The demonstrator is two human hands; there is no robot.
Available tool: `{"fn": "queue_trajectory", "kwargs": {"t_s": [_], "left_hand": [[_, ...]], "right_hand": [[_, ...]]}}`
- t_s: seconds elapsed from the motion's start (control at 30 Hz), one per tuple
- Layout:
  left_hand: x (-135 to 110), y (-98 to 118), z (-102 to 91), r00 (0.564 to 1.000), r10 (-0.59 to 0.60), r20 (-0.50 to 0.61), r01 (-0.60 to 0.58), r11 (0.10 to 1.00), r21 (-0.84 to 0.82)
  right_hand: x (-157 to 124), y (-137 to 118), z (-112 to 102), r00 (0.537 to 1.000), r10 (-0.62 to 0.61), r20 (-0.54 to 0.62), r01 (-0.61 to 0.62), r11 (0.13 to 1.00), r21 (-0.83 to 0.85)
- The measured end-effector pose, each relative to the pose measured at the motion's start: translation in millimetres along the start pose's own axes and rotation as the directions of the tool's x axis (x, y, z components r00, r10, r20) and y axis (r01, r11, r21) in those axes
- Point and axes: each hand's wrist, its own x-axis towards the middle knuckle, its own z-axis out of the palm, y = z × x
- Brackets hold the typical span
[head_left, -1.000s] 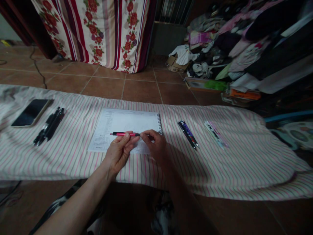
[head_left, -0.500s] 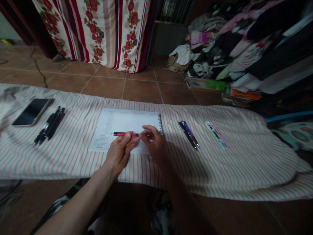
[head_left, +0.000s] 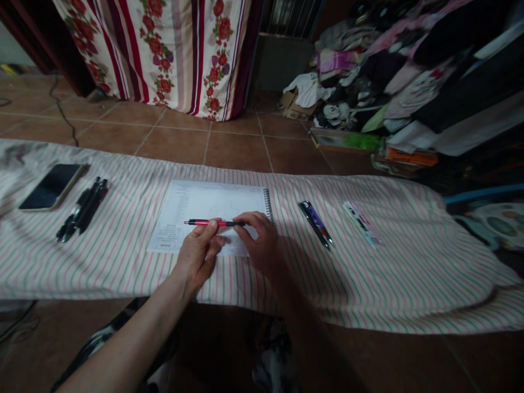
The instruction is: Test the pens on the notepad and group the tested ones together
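Between both hands, a red pen (head_left: 200,222) with black ends lies level over a spiral notebook (head_left: 223,195). My left hand (head_left: 200,248) pinches the middle of its barrel between thumb and fingers. My right hand (head_left: 257,234) is closed on the black right end of the pen, thumb and fingertips together. Under the hands, the notebook lies flat, printed on its left side, with a wire spiral along its right edge.
A phone (head_left: 52,187) and several black pens (head_left: 84,210) lie to the left on the striped cloth (head_left: 135,218). Right of the notebook are dark pens (head_left: 315,225), then pale pens (head_left: 362,224). Heaped clothes (head_left: 364,71) stand beyond on the tiled floor.
My right hand's fingers have shifted on the pen, and more of its black right end shows. The left hand keeps its hold; the pen has barely moved.
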Motion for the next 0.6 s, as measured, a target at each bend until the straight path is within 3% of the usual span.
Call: {"fn": "queue_trajectory", "kwargs": {"t_s": [0.17, 0.47, 0.6], "left_hand": [[-1.5, 1.8, 1.8, 1.000, -0.004, -0.023, 0.004, 1.000, 0.014], [0.0, 0.8, -2.2, 0.999, -0.005, 0.035, 0.005, 1.000, -0.014], [0.1, -1.2, -3.3, 0.999, -0.022, 0.041, 0.023, 1.000, -0.021]], "right_hand": [[-0.7, -0.7, 0.9, 1.000, 0.003, 0.004, -0.003, 1.000, -0.027], [-0.2, -2.9, 1.2, 0.999, 0.045, 0.007, -0.044, 0.998, -0.037], [-0.8, -5.1, 2.0, 0.995, 0.100, -0.010, -0.100, 0.995, 0.022]]}}
